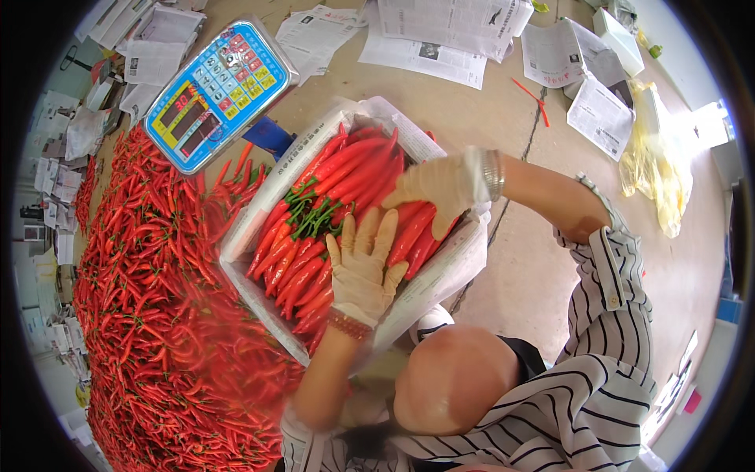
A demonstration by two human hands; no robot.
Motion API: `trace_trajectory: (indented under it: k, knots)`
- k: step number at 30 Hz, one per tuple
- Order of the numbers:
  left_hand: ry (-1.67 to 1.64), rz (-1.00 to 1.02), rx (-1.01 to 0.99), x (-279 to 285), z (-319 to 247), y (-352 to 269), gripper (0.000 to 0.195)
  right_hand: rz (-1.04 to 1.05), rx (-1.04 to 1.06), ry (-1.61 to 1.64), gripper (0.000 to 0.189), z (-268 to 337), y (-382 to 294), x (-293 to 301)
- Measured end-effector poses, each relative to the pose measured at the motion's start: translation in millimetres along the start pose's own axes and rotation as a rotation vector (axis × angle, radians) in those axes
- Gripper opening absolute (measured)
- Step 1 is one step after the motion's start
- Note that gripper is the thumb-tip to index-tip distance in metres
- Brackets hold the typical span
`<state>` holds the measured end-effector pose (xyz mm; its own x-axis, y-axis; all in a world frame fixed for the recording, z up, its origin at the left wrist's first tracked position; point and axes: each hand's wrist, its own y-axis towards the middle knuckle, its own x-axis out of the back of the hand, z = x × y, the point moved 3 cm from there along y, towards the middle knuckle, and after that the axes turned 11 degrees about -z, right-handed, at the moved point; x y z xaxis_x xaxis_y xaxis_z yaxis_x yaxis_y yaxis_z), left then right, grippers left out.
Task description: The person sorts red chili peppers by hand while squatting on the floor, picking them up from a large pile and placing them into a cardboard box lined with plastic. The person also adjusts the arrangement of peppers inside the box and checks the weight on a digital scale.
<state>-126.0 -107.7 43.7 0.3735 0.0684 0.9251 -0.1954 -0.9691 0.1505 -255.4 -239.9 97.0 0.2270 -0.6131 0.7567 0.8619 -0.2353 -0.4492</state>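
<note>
A box lined with newspaper (pixel 243 242) holds red chili peppers (pixel 348 171) laid in rows, their green stems gathered near the middle. My left hand (pixel 363 268), in a pale thin glove and with a red bead bracelet at the wrist, lies on the lower peppers, fingers spread. Above and to its right, my right hand (pixel 436 183) rests across the upper peppers, thumb apart from the fingers; it wears a similar glove and silvery bangles, and is slightly blurred. What lies under both palms is hidden.
A large heap of loose red chilies (pixel 147 330) spreads left of the box. A blue scale display (pixel 221 94) on a blue post stands at the upper left. Newspaper sheets (pixel 436 53) lie on the floor beyond, and yellowish plastic bags (pixel 660 159) at the right.
</note>
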Motion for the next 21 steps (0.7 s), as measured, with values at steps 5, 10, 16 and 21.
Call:
trace_trajectory:
  k: [5,10,16,21]
  knots:
    - [0.207,-0.053,0.036,-15,1,1,0.069,-0.642,0.256,0.099,0.072,-16,-32,-16]
    - [0.343,-0.029,0.131,-21,9,6,0.073,-0.567,0.086,-0.263,0.078,-6,-8,-55]
    - [0.155,-0.008,0.009,6,-12,10,0.093,-0.602,0.031,-0.267,0.078,-16,-28,-52]
    - [0.192,0.161,-0.064,-23,-18,0,0.084,-1.194,0.100,0.346,0.074,-45,-80,-21]
